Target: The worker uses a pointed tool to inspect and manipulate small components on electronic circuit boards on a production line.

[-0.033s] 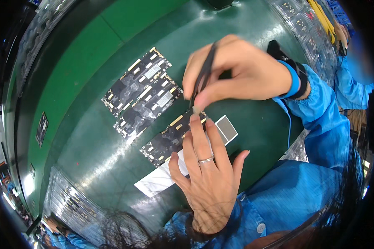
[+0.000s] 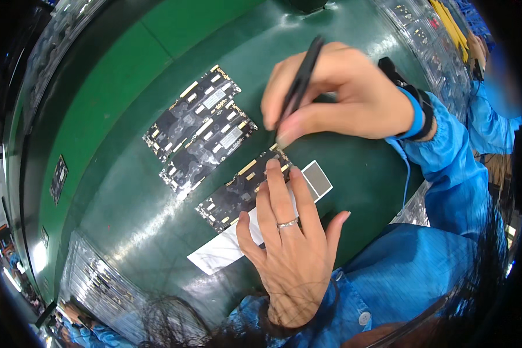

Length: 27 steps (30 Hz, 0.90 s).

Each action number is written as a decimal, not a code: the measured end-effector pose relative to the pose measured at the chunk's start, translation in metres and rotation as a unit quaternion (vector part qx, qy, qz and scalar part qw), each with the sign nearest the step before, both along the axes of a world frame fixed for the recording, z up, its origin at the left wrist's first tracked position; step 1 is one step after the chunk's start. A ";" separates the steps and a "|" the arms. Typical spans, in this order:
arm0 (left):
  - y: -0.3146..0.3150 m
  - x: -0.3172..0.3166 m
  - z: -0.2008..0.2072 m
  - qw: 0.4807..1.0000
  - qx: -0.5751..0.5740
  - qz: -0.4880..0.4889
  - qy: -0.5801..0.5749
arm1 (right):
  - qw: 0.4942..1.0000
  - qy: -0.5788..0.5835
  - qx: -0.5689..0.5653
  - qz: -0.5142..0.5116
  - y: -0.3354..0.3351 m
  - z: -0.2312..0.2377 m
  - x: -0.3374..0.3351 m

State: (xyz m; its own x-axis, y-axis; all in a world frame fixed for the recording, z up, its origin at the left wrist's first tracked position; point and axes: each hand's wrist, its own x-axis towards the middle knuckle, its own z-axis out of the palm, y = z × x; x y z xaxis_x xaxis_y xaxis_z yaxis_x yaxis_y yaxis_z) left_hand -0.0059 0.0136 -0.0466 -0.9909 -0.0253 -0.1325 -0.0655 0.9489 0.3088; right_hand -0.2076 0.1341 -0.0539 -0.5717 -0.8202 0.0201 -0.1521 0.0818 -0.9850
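My left hand [image 2: 290,238], a ring on one finger, lies palm down with fingers spread. Its fingertips press on the right part of a black circuit board [image 2: 232,197] with gold and white connectors. Black tweezers [image 2: 303,78] are pinched in my right hand [image 2: 348,93], tips pointing down at the board's upper right corner. Anything between the tips is too small to make out. Partly under my left hand is a white paper strip [image 2: 217,255], along the board's lower edge. Two similar boards, an upper one [image 2: 180,119] and a lower one [image 2: 206,151], lie side by side farther left.
A white-bordered grey card [image 2: 317,181] lies right of the board. Clear trays stand at lower left [image 2: 98,278] and upper right [image 2: 417,35]. Another board [image 2: 58,180] is on the bright green strip. A blue cord [image 2: 407,174] hangs from my right wristband; a person's blue sleeve [image 2: 490,116] shows at right.
My right hand and the tweezers have shifted slightly right, and the tips have drawn a little away from my left fingertips. My left hand stays in place on the board.
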 end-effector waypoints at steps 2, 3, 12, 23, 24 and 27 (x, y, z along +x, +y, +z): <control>-0.002 0.008 0.007 1.000 0.010 0.001 -0.011 | 1.000 0.001 0.011 -0.010 0.010 0.010 0.010; -0.004 0.014 0.013 1.000 0.015 -0.006 -0.009 | 0.997 0.074 0.015 0.019 0.010 0.008 0.015; 0.005 0.035 0.011 0.993 0.059 -0.055 -0.083 | 0.996 0.086 0.007 0.029 0.015 -0.026 0.035; 0.008 0.035 0.006 0.996 0.044 -0.047 -0.068 | 0.992 0.056 0.109 0.043 0.015 -0.019 0.031; 0.008 0.035 0.006 0.996 0.045 -0.047 -0.066 | 0.992 0.048 0.104 0.044 0.016 -0.018 0.031; 0.008 0.035 0.007 0.996 0.045 -0.043 -0.069 | 0.994 0.037 0.095 0.049 0.015 -0.015 0.031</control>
